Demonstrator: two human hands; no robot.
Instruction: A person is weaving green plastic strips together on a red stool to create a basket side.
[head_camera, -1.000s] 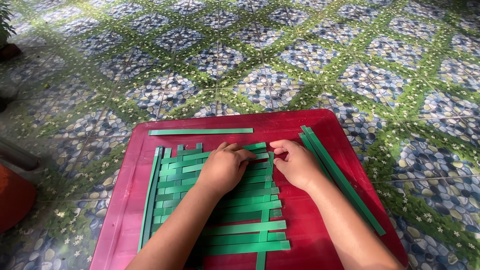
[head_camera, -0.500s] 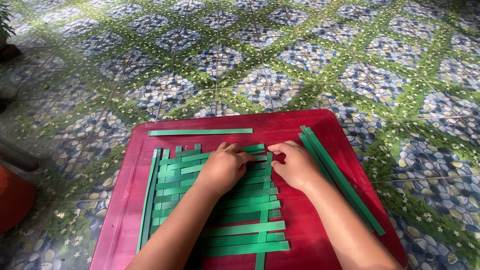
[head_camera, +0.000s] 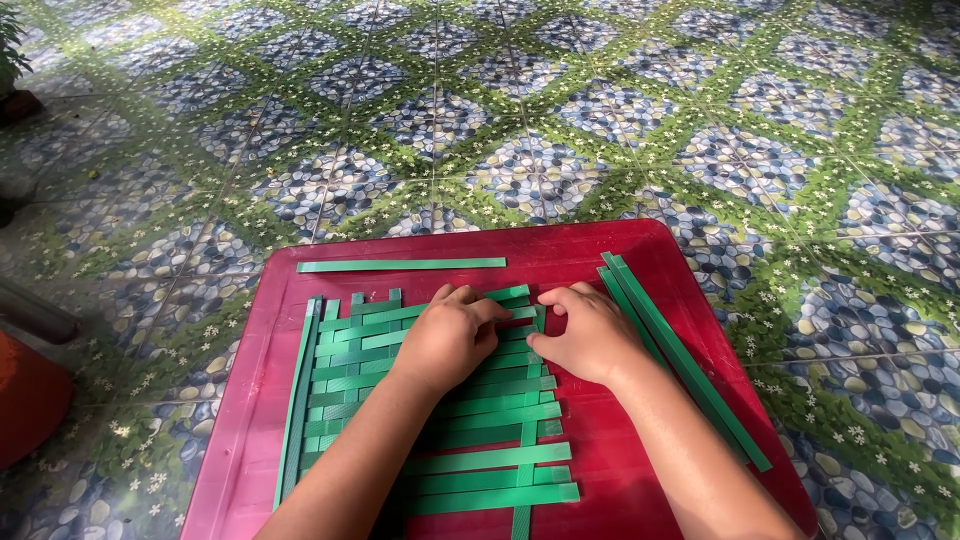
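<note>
Head view shows left hand (head_camera: 450, 335) pressing flat — right hand (head_camera: 590, 335) pinching a strip of the green woven mat (head_camera: 480, 440) on the red table (head_camera: 600, 450).

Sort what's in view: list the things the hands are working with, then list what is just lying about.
In hand:
- left hand pressing on the woven green strips
- right hand at the weave's upper right edge
- red table under the work
- single green strip and bundle of spare strips, kept beside the weave

Lying about:
- orange object at left
- patterned tile floor
</note>
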